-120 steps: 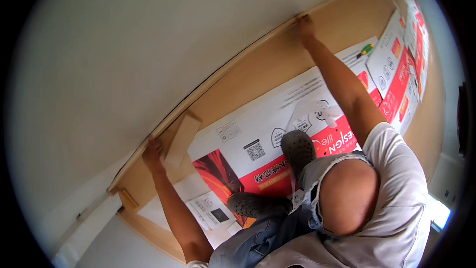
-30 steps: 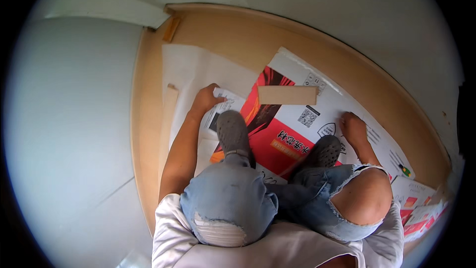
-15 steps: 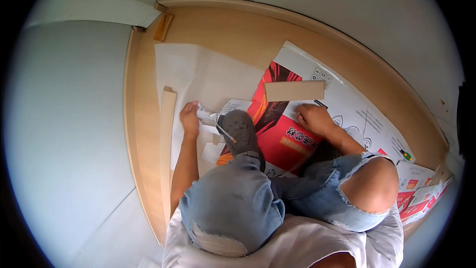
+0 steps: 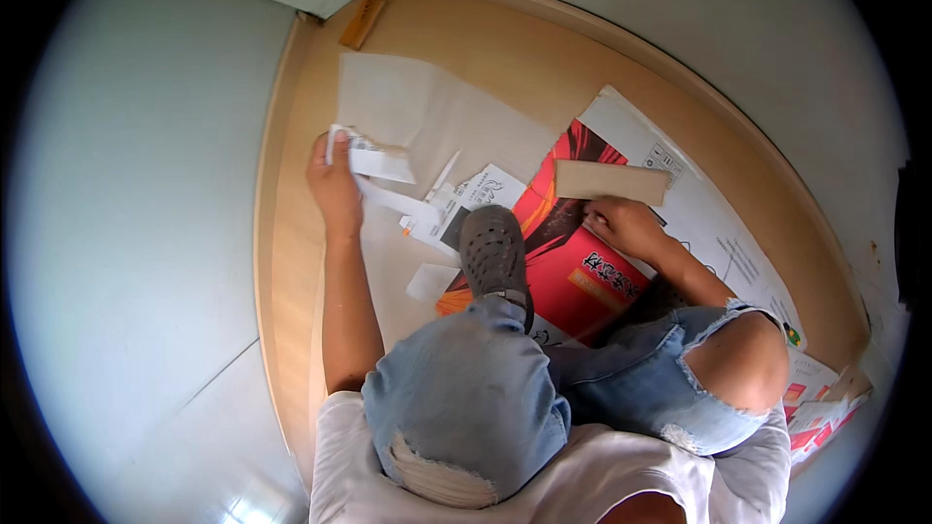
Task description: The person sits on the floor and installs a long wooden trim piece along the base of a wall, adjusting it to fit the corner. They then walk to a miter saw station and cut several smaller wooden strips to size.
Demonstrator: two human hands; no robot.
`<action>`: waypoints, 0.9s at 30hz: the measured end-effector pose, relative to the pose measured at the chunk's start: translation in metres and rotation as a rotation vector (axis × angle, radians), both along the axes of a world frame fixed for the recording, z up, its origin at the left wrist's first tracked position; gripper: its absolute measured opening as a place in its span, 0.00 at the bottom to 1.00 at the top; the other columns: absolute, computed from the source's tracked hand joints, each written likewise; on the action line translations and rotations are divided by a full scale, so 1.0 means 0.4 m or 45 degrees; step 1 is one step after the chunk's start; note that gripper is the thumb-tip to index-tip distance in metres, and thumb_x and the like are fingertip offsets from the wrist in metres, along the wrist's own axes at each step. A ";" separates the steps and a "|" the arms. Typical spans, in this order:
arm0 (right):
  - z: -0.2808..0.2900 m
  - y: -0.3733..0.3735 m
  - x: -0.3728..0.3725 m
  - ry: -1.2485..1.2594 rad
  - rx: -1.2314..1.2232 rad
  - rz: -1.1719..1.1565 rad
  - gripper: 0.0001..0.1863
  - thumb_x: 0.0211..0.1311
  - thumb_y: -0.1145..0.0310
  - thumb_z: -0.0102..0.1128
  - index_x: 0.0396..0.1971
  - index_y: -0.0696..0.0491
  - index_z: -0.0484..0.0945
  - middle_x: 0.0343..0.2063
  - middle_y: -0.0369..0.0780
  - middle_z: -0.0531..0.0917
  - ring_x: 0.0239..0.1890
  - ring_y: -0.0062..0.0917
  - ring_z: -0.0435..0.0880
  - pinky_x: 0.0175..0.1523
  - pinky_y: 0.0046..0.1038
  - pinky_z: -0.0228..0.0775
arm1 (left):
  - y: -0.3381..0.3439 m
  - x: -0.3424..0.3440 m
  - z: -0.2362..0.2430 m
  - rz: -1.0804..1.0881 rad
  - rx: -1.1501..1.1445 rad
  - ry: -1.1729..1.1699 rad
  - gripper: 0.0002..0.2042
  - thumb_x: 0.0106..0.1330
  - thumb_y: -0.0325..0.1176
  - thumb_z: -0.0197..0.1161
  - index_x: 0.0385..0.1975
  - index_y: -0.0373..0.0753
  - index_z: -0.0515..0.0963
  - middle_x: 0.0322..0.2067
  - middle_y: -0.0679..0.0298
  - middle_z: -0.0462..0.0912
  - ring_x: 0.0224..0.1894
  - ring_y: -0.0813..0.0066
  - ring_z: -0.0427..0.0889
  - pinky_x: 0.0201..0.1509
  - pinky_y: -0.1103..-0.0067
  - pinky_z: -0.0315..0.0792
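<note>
My left hand (image 4: 335, 175) is closed on a torn piece of white cardboard (image 4: 383, 163) with dark print on it. A narrow white strip trails from this piece toward a printed cardboard scrap (image 4: 482, 190) beside my shoe (image 4: 492, 254). Curled fingers on my right hand (image 4: 626, 228) rest over the red-and-white flattened carton (image 4: 573, 277), and whatever they may hold is hidden. Just beyond that hand, a plain tan cardboard strip (image 4: 612, 180) lies across the carton.
A sheet of pale, see-through paper (image 4: 379, 87) covers part of the wood-coloured board (image 4: 485, 34), which has a raised rim. An orange-brown block (image 4: 363, 22) sits in the far left corner. At the right lie a yellow-green tool (image 4: 794, 338) and more printed cardboard (image 4: 811, 393).
My left hand has moved forward and away from the shoe, drawing out the white piece. My right hand has shifted close under the tan strip; a dark slim object near it no longer shows.
</note>
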State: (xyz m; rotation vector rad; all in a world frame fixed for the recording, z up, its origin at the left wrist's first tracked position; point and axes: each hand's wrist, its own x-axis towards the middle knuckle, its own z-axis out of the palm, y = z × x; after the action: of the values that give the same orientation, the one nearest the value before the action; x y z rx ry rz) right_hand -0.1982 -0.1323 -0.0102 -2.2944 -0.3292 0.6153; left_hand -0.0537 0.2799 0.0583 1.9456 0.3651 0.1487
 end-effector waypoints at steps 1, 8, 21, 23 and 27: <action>0.028 0.027 0.029 0.081 0.099 -0.071 0.13 0.65 0.62 0.63 0.42 0.55 0.83 0.35 0.46 0.85 0.40 0.42 0.85 0.45 0.39 0.76 | -0.048 -0.004 -0.004 -0.072 -0.058 0.032 0.13 0.75 0.38 0.60 0.42 0.32 0.81 0.35 0.67 0.82 0.37 0.80 0.76 0.44 0.80 0.71; 0.125 0.149 0.105 -0.308 0.260 -0.364 0.38 0.61 0.57 0.68 0.68 0.55 0.65 0.49 0.50 0.82 0.52 0.44 0.83 0.55 0.38 0.77 | -0.391 -0.098 -0.077 -0.478 -0.014 0.292 0.11 0.73 0.37 0.61 0.43 0.35 0.81 0.30 0.66 0.81 0.36 0.80 0.77 0.44 0.79 0.72; 0.020 0.109 0.047 0.433 0.748 -0.573 0.12 0.69 0.63 0.61 0.42 0.57 0.82 0.30 0.49 0.85 0.30 0.40 0.85 0.38 0.35 0.75 | -0.411 -0.159 -0.132 -0.843 -0.294 0.629 0.13 0.61 0.28 0.73 0.44 0.35 0.80 0.37 0.64 0.82 0.41 0.80 0.81 0.46 0.78 0.76; 0.029 0.105 0.054 0.317 0.527 -0.548 0.13 0.70 0.62 0.61 0.42 0.57 0.82 0.27 0.49 0.84 0.26 0.35 0.84 0.35 0.34 0.73 | -0.412 -0.155 -0.127 -0.721 -0.135 0.527 0.11 0.60 0.28 0.73 0.40 0.35 0.80 0.31 0.64 0.82 0.38 0.74 0.83 0.44 0.76 0.77; 0.039 0.107 0.070 0.112 0.400 -0.689 0.13 0.70 0.62 0.61 0.40 0.59 0.82 0.23 0.48 0.82 0.25 0.28 0.81 0.33 0.33 0.71 | -0.456 -0.152 -0.106 -0.787 0.354 -0.063 0.09 0.59 0.26 0.71 0.37 0.35 0.79 0.35 0.59 0.82 0.39 0.59 0.83 0.45 0.71 0.76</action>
State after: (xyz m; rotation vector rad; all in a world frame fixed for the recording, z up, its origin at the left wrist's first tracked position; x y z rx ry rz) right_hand -0.1702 -0.0896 0.0053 -1.9273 0.2229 0.3533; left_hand -0.1146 0.0975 0.0159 2.2331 -0.3134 -0.1636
